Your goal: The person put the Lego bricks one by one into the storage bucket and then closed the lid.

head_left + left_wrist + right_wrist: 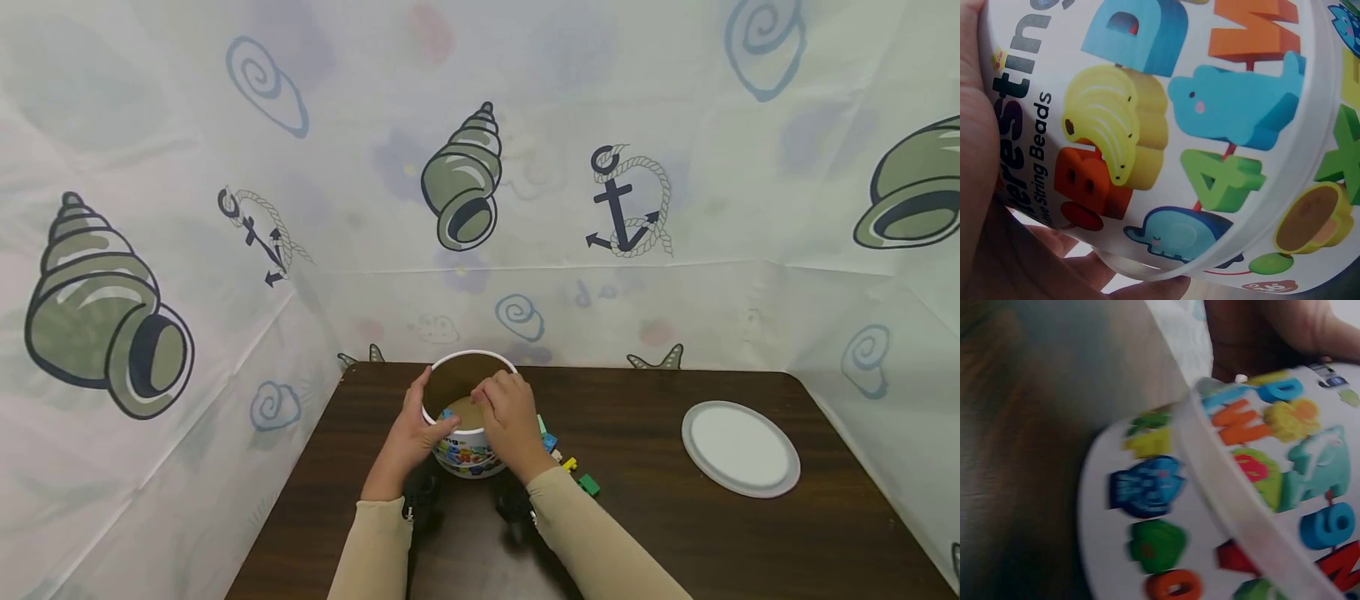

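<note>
A round white bucket (pixel 468 460) stands on the table, its mouth up and tilted towards me. Printed letters, animals and the words "String Beads" cover its side (pixel 1116 119). Inside, a light blue piece (pixel 447 413) shows near the front left, by the tan bottom. My left hand (pixel 408 437) grips the bucket's left side, thumb over the front rim. My right hand (pixel 510 412) is over the right rim with curled fingers reaching into the mouth; whether they hold anything is hidden. The right wrist view shows part of a hand (pixel 1272 331) above the printed wall.
Right of the bucket lie small pieces: a green one (pixel 589 485), a yellow one (pixel 570 464), a blue one (pixel 550 442) and others. Farther right, a white plate (pixel 742 450) rests on the dark wooden table (pixel 637 533). Patterned cloth (pixel 555 75) surrounds the table's back and sides.
</note>
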A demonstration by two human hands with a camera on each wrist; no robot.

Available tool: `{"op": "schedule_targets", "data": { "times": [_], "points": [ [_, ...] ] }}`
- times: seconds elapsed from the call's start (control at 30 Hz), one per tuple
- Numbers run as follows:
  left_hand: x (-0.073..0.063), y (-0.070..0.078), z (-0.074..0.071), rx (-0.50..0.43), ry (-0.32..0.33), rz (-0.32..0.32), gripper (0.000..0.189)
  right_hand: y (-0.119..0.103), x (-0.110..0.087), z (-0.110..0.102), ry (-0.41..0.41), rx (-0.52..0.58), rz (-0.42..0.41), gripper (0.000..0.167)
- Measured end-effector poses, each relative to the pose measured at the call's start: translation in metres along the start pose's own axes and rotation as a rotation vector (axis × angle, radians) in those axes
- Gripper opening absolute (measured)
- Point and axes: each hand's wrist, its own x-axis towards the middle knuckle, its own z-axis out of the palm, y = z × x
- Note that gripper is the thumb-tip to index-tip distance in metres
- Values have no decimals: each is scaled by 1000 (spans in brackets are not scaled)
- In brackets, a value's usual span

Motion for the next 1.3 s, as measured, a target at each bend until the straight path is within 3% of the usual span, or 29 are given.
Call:
{"op": "schedule_targets", "data": {
  "times": [0.1,0.2,0.37,0.5,0.63,0.8,0.97,1.1,1.3],
  "points": [
    [-1,-1,-1,-5,1,-1,109,-2,-12,-2,-51,43,27,18],
    [-2,-2,-1,-3,-5,-3,109,0,-24,-10,-138,168,94,19],
    [-2,-1,0,-12,-3,-20,110,12,-43,-37,-206,305,220,36],
    [3,3,1,-32,-3,-14,111,24,-50,-67,-171,282,387,36],
    [5,3,2,-31,-1,-13,111,32,-53,-103,-206,231,601,26],
    [2,2,2,-24,0,-23,110,52,-68,-134,-298,140,712,24],
    [0,1,1,-20,11,-19,109,76,-95,-138,-372,214,813,28],
    [-1,1,0,-21,8,-27,108,94,-118,-134,-410,320,918,44],
    [0,3,1,-34,20,-17,108,118,-136,-130,-321,482,989,48]
  ]
}}
